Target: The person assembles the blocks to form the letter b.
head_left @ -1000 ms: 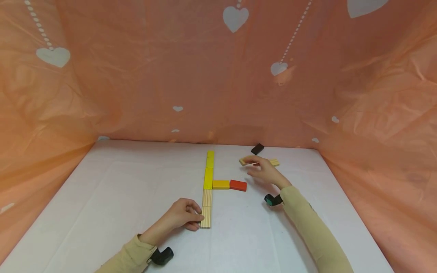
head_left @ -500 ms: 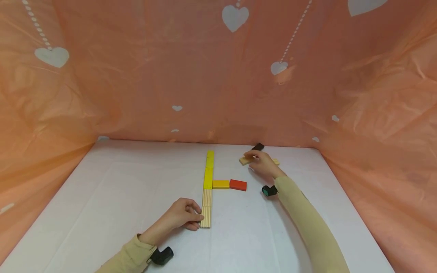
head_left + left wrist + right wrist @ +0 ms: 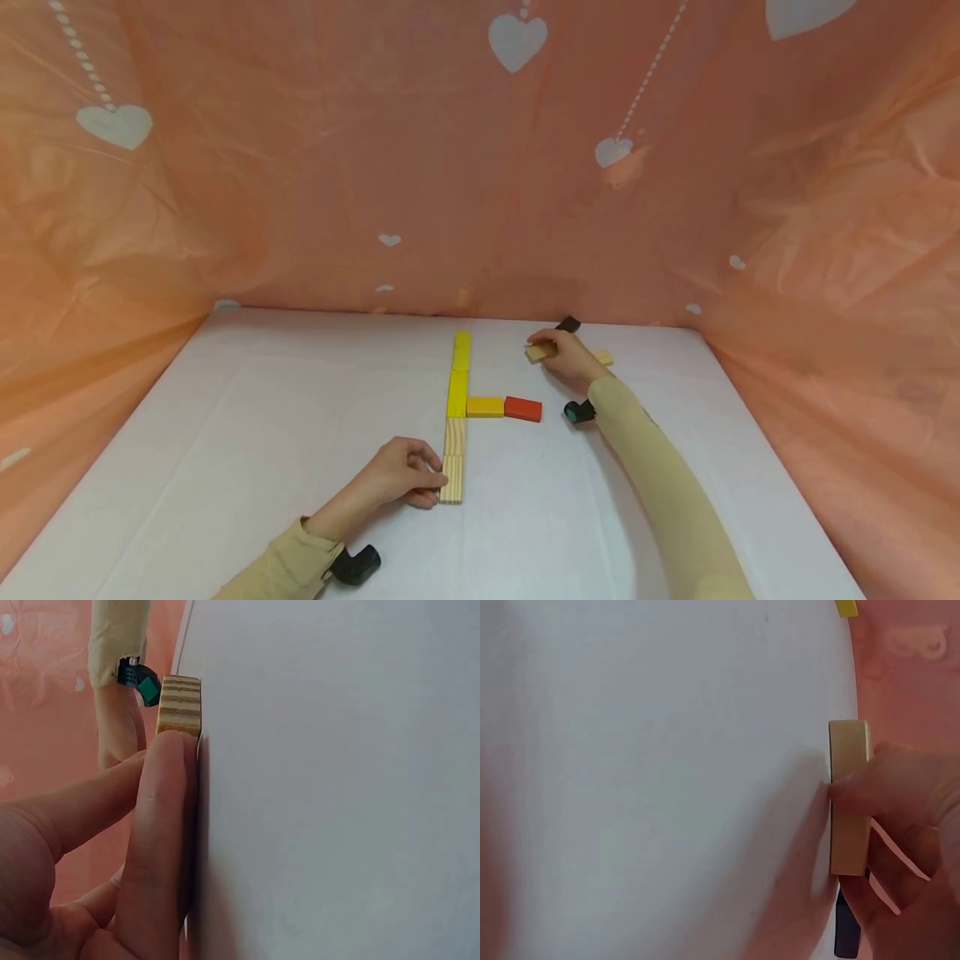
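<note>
My left hand (image 3: 393, 475) holds the side of the nearest plain wooden block (image 3: 453, 483), its thumb tip at the block's edge. The left wrist view shows that block's striped end (image 3: 180, 705) just beyond a fingertip. Another plain block (image 3: 455, 435) and two yellow blocks (image 3: 458, 392) continue the line away from me. An orange-yellow block (image 3: 485, 407) and a red block (image 3: 522, 409) branch right from it. My right hand (image 3: 572, 362) pinches a separate plain wooden block (image 3: 537, 353) at the back right; in the right wrist view, the thumb lies across its face (image 3: 849, 851).
Behind the right hand lies a black block (image 3: 572, 323). One more pale wooden piece (image 3: 604, 357) shows partly past the wrist. An orange curtain (image 3: 337, 208) with white hearts hangs around the white tabletop (image 3: 262, 417). Black wrist cameras (image 3: 356, 565) sit under both sleeves.
My right hand has moved left and closed its fingers round the plain wooden block at the back right. The left hand and the laid-out blocks have stayed where they were.
</note>
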Available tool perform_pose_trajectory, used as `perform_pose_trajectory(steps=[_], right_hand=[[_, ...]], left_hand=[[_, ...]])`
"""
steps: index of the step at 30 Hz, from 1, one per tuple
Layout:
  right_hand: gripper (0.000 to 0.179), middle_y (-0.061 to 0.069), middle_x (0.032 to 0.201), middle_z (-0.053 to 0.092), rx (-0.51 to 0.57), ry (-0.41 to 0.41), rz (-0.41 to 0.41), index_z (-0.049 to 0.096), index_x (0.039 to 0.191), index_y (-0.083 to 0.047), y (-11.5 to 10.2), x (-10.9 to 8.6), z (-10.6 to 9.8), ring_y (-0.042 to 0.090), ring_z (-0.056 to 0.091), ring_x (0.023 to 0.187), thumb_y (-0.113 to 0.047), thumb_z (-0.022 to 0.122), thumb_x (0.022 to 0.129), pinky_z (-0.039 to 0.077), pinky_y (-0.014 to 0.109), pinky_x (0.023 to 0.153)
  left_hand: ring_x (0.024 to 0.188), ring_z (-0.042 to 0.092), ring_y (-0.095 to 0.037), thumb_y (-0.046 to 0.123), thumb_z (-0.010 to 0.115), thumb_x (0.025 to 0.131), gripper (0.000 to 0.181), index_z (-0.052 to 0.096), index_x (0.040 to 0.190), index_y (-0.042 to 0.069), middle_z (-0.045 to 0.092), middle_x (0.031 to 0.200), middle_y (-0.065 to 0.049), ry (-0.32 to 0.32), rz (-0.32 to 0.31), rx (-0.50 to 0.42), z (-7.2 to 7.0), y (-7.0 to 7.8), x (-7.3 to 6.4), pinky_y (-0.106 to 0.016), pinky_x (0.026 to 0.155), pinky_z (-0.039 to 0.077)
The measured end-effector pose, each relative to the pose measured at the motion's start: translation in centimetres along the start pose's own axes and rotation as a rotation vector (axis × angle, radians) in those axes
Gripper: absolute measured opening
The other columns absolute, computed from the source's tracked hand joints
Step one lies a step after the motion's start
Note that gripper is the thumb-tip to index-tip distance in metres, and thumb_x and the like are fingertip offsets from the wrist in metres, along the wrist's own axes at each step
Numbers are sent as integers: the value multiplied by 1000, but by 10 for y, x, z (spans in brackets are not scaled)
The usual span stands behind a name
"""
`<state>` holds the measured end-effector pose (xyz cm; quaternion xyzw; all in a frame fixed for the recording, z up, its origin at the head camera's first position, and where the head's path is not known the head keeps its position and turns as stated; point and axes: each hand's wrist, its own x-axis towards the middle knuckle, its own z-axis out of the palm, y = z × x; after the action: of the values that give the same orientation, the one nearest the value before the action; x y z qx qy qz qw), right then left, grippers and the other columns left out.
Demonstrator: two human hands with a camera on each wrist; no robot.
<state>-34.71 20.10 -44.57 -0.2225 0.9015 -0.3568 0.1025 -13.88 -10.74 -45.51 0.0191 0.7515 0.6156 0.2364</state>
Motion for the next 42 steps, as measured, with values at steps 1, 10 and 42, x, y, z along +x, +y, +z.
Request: perform_pose_trajectory(steps=[1, 10, 42], right_hand=[[39, 13, 128, 56, 2, -3, 7, 60, 123, -5, 0, 0, 0, 29, 48, 118, 8, 60, 87, 38, 44, 107], [40, 16, 128, 55, -37, 14, -7, 60, 123, -3, -1, -2, -4, 30, 48, 117, 10, 59, 86, 37, 44, 107], [42, 10, 112, 61, -26, 209, -107, 63, 120, -6, -20, -83, -14, 28, 52, 96, -3, 75, 81, 49, 41, 83]], left_hand=[[55, 65, -16, 2, 73, 83, 23, 59, 97, -7, 62, 71, -12, -3, 0, -3, 0, -1, 0, -31, 55, 59], [55, 65, -16, 1, 73, 83, 21, 59, 96, -7, 62, 71, -12, -4, 11, -3, 1, 2, 1, -31, 55, 60], [57, 66, -18, 1, 72, 84, 22, 58, 98, -8, 63, 72, -13, -19, 23, -17, 0, -3, 2, -33, 56, 60]])
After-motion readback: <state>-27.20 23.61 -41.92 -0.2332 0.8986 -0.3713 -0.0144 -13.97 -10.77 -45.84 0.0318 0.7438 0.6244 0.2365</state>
